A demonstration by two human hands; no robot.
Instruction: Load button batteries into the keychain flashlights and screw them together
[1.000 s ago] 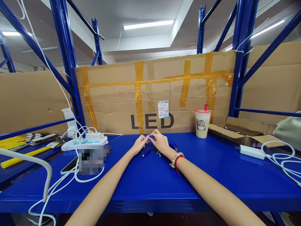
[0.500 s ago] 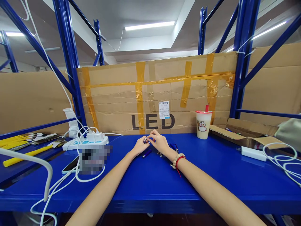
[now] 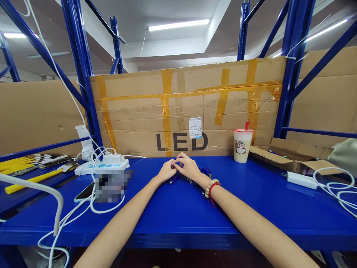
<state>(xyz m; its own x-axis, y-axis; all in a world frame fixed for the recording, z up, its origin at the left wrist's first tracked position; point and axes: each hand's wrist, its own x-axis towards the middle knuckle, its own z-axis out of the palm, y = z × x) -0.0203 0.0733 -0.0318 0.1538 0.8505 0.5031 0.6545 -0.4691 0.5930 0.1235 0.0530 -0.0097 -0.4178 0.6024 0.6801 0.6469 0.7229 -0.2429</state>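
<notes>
Keyring piece [image 3: 173, 164], tiny and metallic, sits pinched between left hand [image 3: 166, 171] and right hand [image 3: 188, 167] before the LED carton [image 3: 181, 111]; a slack pinch could drop it among loose parts [image 3: 189, 181].

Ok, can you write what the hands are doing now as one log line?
left hand: pinching small metal piece | right hand: pinching same piece | blue tube: lying on table beneath hands | cup: upright, far right
</notes>
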